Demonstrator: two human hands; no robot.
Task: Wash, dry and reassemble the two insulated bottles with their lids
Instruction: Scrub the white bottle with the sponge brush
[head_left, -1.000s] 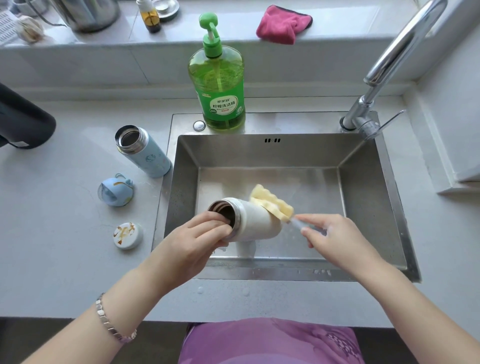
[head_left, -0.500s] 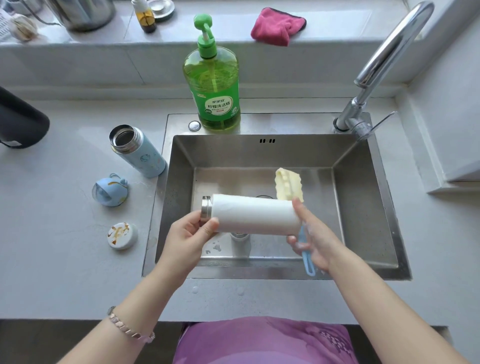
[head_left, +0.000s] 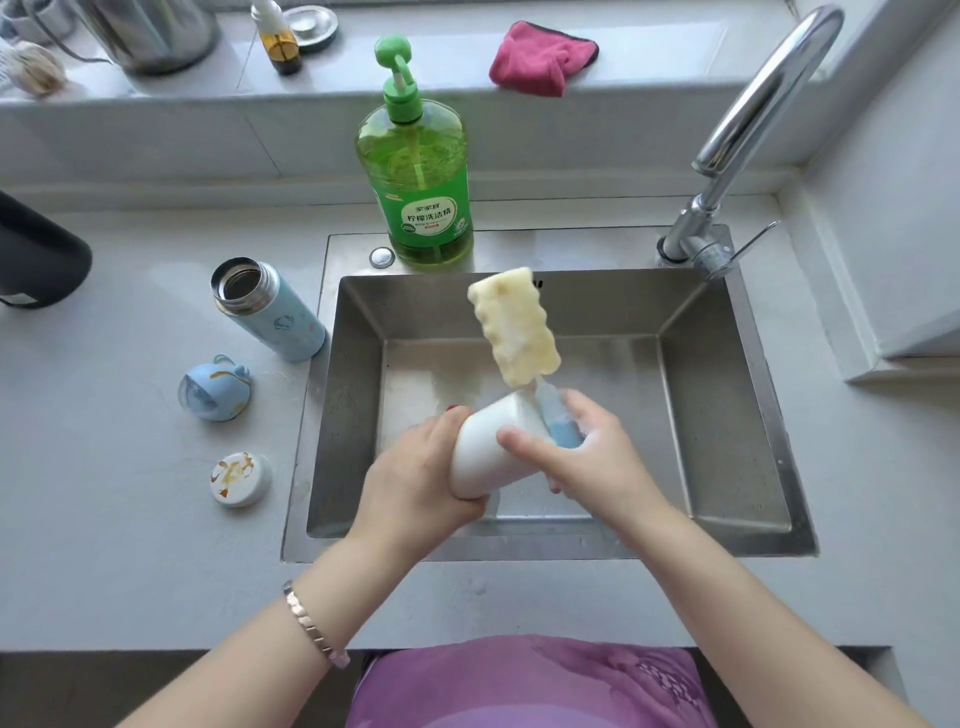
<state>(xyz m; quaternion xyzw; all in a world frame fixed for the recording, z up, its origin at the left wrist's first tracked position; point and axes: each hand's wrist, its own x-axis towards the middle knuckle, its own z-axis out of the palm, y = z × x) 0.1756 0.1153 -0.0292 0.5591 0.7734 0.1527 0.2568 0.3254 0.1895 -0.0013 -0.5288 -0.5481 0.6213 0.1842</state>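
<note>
Currently the white cylindrical insulated bottle (head_left: 493, 452) hangs tilted over the stainless steel sink (head_left: 717, 415). The left hand (head_left: 415, 483) has its fingers curled round the bottle's near end. The right hand (head_left: 597, 457) wraps the blue handle of the yellow sponge brush (head_left: 514, 327), thumb pressed on the bottle. Likely wet and soapy, the bottle could slip and drop into the sink.

There are two bottles, counting the pale blue open bottle (head_left: 270, 312) on the grey surface (head_left: 130, 519). There are two lids, the blue domed lid (head_left: 215, 389) and the white round lid (head_left: 240, 479), and one brush.
</note>
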